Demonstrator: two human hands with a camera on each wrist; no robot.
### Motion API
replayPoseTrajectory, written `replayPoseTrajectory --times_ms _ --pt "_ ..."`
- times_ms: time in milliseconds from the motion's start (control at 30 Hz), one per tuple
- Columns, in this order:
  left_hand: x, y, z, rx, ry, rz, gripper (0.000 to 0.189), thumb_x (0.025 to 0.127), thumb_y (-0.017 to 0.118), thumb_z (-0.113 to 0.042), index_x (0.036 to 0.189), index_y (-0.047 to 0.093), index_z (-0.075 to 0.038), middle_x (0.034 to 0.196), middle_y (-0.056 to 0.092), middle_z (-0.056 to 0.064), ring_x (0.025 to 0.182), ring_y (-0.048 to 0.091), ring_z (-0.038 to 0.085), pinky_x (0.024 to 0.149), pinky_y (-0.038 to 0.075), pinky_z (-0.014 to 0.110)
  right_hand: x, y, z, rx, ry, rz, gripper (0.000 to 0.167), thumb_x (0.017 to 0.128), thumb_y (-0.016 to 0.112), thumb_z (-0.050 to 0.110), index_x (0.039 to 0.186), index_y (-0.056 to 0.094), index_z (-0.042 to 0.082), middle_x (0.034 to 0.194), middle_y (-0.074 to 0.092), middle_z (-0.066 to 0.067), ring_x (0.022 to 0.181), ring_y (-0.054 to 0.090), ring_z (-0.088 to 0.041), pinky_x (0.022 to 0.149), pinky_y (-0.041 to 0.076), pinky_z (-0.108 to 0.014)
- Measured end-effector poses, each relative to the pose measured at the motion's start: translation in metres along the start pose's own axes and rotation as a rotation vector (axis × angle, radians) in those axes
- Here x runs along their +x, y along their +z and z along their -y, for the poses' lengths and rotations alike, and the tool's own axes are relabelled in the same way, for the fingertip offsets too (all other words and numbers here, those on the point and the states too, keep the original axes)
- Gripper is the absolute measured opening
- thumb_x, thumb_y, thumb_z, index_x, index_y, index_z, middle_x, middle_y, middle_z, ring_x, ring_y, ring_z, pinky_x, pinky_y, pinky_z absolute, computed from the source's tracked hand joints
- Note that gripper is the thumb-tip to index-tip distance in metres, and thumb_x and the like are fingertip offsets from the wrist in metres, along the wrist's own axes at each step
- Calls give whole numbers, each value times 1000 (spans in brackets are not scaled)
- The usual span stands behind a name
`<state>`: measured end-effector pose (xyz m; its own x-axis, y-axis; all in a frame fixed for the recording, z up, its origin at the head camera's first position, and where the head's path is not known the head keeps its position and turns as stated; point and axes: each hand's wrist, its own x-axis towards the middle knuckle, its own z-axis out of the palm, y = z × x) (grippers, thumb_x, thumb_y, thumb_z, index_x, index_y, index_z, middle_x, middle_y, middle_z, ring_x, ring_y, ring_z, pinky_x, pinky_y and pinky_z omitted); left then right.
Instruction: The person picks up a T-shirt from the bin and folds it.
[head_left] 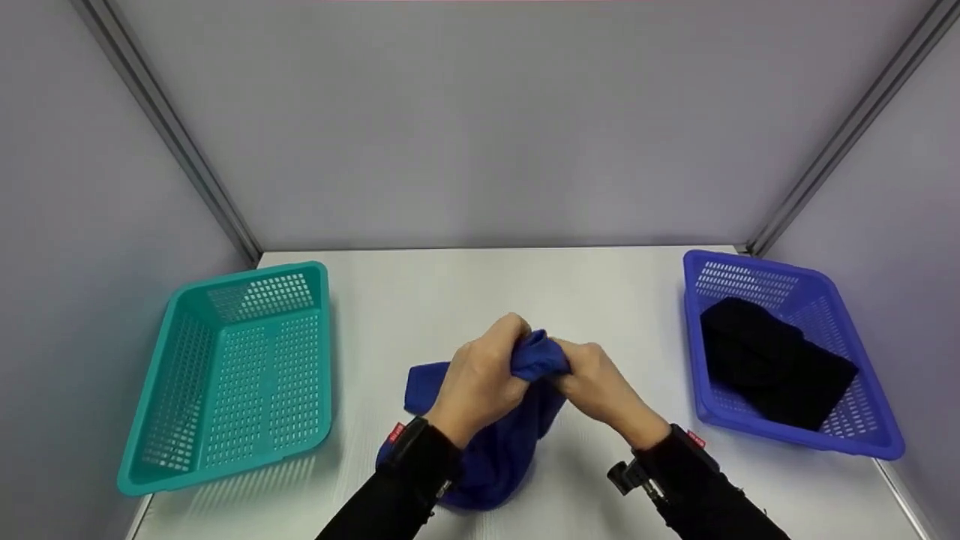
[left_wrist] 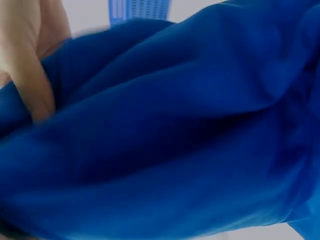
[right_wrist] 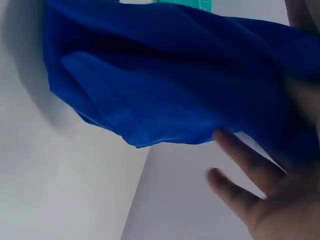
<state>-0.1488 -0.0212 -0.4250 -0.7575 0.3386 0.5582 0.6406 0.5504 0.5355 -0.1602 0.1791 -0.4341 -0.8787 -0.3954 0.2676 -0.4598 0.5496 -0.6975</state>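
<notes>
A crumpled blue cloth hangs from both hands at the front middle of the table, its lower folds spread near the tabletop. My left hand grips its bunched top from the left, knuckles up. On the other side my right hand pinches the same bunch, the two hands close together. The right wrist view shows that hand with two fingers stretched out beside the cloth. Wide loose folds of the cloth fill most of the left wrist view. Much of the cloth is hidden under the left forearm.
A green perforated basket stands on the left of the white table. On the right, a blue-violet basket holds black cloth. Grey panels enclose the table at the back and both sides.
</notes>
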Motion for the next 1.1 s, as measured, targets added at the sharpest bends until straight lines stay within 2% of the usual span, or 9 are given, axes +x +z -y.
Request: replayPoseTrajectory --times_ms 100,200,300,400,500,633,767,1000,1100 --pt "-1 -3 3 -70 -60 142 57 87 83 -14 136 54 -13 116 66 2 91 67 18 82 58 37 6 -10 8 55 59 -210 19 92 66 -2 99 75 12 95 76 0 87 68 -15 82 53 -31" --pt "-6 -2 11 -94 -167 295 91 86 86 -19 160 34 -24 131 63 2 103 67 22 91 56 43 9 -26 18 196 130 -309 27 94 60 -6 108 76 11 105 76 -3 98 69 -18 89 51 -28" --pt "-13 1 21 -42 -200 332 85 86 84 -12 158 40 -23 123 70 6 98 69 26 86 57 45 11 -40 29 308 135 -356 28 94 56 -9 111 74 4 106 74 -8 100 67 -21 90 50 -26" --pt "-19 2 34 89 -155 221 38 83 82 -10 119 70 -10 95 75 7 87 67 28 82 53 46 11 -53 38 370 102 -398 26 94 55 -12 111 72 -2 103 72 -8 97 66 -20 88 51 -26" --pt "-21 -4 46 193 -154 79 15 80 83 -14 83 69 -11 82 71 2 84 61 29 81 44 50 9 -66 43 385 91 -448 27 92 56 -15 110 72 -4 100 72 -6 93 66 -18 83 53 -25" --pt "-19 -24 57 67 -261 -24 17 84 80 -8 91 64 -12 87 70 3 85 65 27 85 50 53 4 -86 44 436 139 -532 26 92 60 -15 110 74 -3 97 74 -7 87 68 -17 75 56 -24" --pt "-13 -47 62 -80 -336 -107 20 89 73 -2 100 58 -9 88 71 7 77 64 25 74 55 48 -3 -107 40 557 198 -546 20 93 66 -9 111 73 -5 99 74 -11 83 71 -18 72 59 -24" --pt "-7 -80 66 23 -234 -201 22 88 71 4 107 68 -4 99 73 10 90 71 29 84 56 47 -16 -133 29 741 178 -571 22 100 69 8 112 67 -11 106 69 -13 88 68 -19 74 57 -23" --pt "-6 -93 62 -25 -244 -255 19 87 71 4 105 70 -2 100 74 11 90 71 26 83 56 42 -19 -136 27 847 145 -594 24 102 66 15 106 61 -9 99 64 -12 81 65 -18 67 54 -22"
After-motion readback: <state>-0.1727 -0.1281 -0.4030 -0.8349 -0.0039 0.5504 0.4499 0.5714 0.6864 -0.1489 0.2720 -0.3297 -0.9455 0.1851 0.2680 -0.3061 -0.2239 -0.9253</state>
